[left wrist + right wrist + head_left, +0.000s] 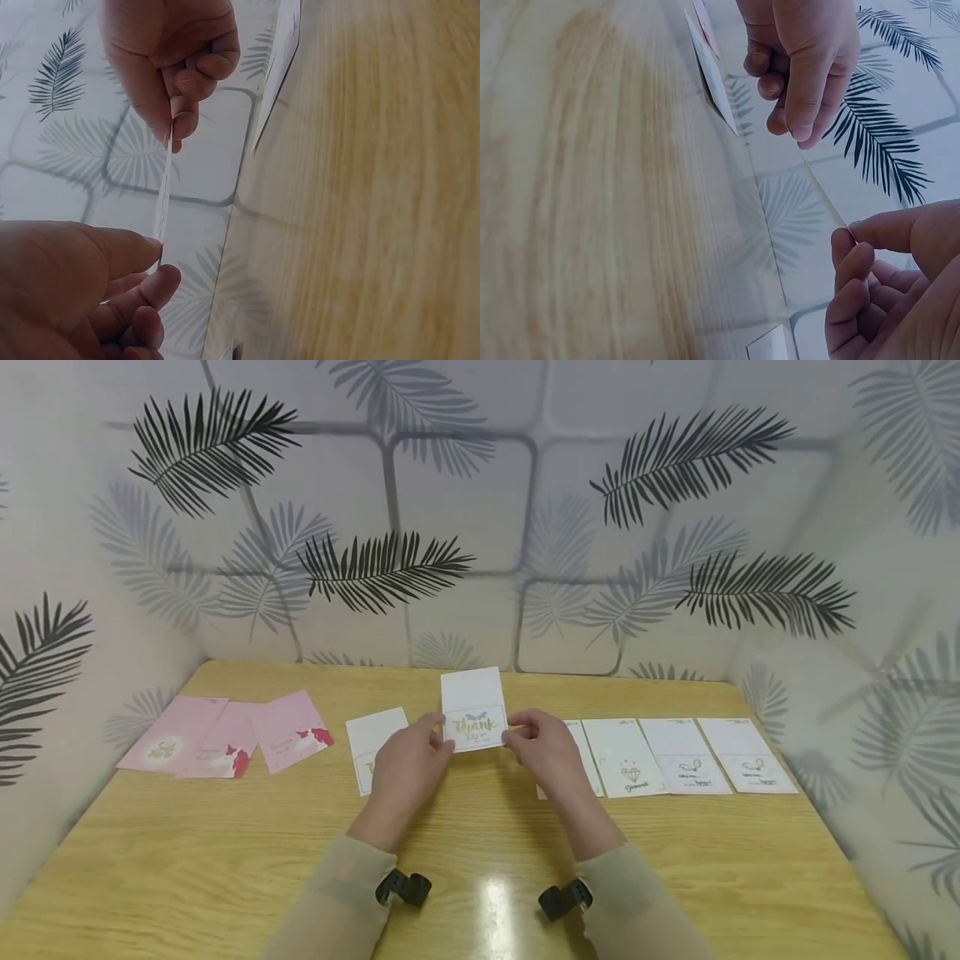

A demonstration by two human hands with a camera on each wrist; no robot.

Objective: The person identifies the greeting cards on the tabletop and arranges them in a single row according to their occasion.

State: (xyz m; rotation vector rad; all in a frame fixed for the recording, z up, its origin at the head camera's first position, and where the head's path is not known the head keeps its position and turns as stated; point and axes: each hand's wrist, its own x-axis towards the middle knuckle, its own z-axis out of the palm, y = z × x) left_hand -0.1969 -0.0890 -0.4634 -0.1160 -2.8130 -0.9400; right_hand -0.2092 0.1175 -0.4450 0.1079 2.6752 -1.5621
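Observation:
A white card [474, 710] with gold "Thank you" lettering is held up over the middle of the table. My left hand [408, 768] pinches its left edge between thumb and fingers. At the opposite edge, my right hand [551, 752] pinches it the same way. Both wrist views show the card edge-on as a thin strip, clear of the tabletop, between the left hand [82, 289] and the right hand [172, 60]. Partly hidden behind my left hand lies another white card [375, 735] with gold lettering.
Several pink cards [288, 731] overlap at the left of the wooden table [480, 843]. To the right, white cards form a row, among them a diamond card [626, 756] and a heart card [746, 756]; the leftmost is partly covered by my right hand. A leaf-patterned backdrop [465, 510] encloses the back and sides.

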